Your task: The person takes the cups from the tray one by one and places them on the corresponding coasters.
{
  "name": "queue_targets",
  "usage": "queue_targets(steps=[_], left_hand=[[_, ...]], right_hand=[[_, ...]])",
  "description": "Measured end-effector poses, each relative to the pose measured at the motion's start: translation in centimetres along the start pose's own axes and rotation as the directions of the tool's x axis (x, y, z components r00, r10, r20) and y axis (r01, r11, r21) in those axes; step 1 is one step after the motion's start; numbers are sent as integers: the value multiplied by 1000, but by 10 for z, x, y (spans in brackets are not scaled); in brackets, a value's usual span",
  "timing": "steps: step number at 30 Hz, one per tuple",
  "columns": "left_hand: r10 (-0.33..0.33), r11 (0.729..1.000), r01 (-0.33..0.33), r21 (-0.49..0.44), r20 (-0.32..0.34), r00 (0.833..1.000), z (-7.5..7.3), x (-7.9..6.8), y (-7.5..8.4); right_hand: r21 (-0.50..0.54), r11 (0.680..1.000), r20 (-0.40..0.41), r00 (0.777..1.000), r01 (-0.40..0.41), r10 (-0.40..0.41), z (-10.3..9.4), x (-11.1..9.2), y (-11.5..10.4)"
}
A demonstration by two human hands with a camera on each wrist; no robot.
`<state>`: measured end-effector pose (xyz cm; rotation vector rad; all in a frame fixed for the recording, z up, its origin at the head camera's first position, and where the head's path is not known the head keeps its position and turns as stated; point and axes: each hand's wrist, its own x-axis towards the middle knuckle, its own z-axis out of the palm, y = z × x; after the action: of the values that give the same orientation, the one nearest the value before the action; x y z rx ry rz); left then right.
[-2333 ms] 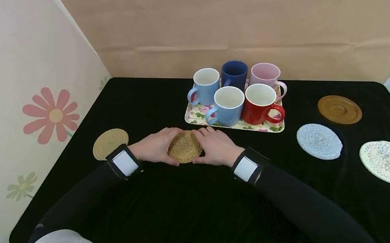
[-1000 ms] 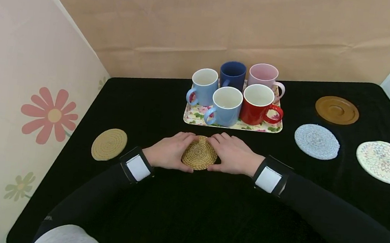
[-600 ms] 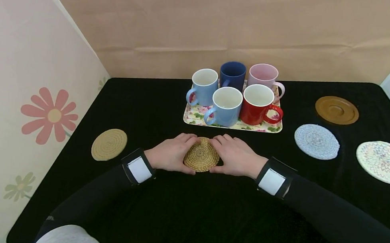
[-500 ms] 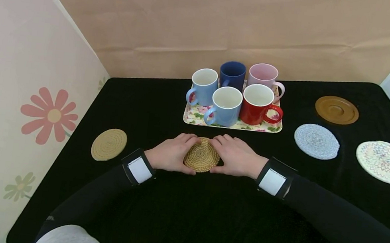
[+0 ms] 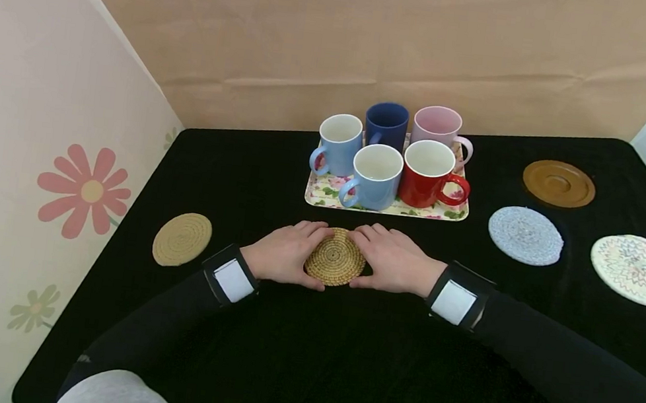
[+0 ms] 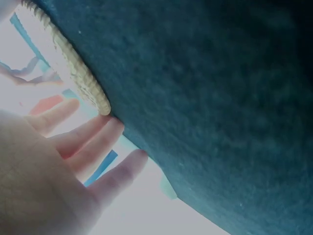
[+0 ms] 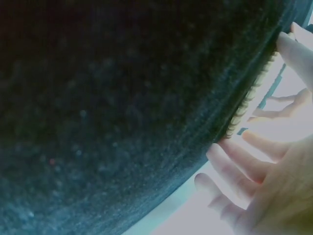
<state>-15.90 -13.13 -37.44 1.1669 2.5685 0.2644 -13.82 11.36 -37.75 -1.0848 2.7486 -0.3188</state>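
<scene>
A round straw coaster with a coiled weave lies on the black tablecloth, between both hands. My left hand holds its left side, thumb at the near rim and index finger at the far rim. From the other side my right hand grips it in the same way. The left wrist view shows fingertips right at the edge of the coaster, low against the cloth. In the right wrist view the ridged rim of the coaster runs along the fingertips.
Behind the hands a floral tray carries several mugs, among them a red mug. A beige coaster lies left. On the right are a brown wooden coaster, a pale blue mat and a patterned mat.
Both hands have moved the straw coaster to the right and slightly toward me, away from the beige coaster. In the last half second they have stayed nearly still.
</scene>
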Motion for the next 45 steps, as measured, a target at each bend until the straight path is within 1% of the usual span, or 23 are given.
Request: queue_targets(steps=[5,10,15,19,26,30,32,37,43,45], left_hand=[[-11,999,10,37,36,999,-3,0,0],[-15,999,13,41,53,998,-7,-1,-1],[-7,998,5,60,39,999,-13,-1,-3],[19,996,-20,92,16,1000,-20,4,-1],[27,994,-30,101,33,999,-26,19,11],[39,994,-42,98,27,999,-27,31,20],[57,994,-59,97,20,998,-27,39,24],[104,990,-105,90,20,994,-25,57,32],[117,989,-121,81,56,992,-23,73,43],[125,988,-130,85,61,990,-22,77,46]], right_hand=[[3,1000,10,1000,-4,4,0,-2,2],[5,1000,2,1000,-9,9,-3,-7,5],[3,1000,-13,1000,-15,15,-7,-18,9],[-3,1000,-32,999,-22,22,-14,-32,15],[5,1000,-48,998,-30,31,-21,-54,23],[10,999,-60,997,-46,47,-25,-66,30],[7,998,-69,996,-59,59,-27,-72,35],[16,993,-93,989,-114,115,-26,-91,52],[24,979,-116,972,-204,206,-24,-111,77],[17,970,-122,962,-242,243,-25,-117,85]])
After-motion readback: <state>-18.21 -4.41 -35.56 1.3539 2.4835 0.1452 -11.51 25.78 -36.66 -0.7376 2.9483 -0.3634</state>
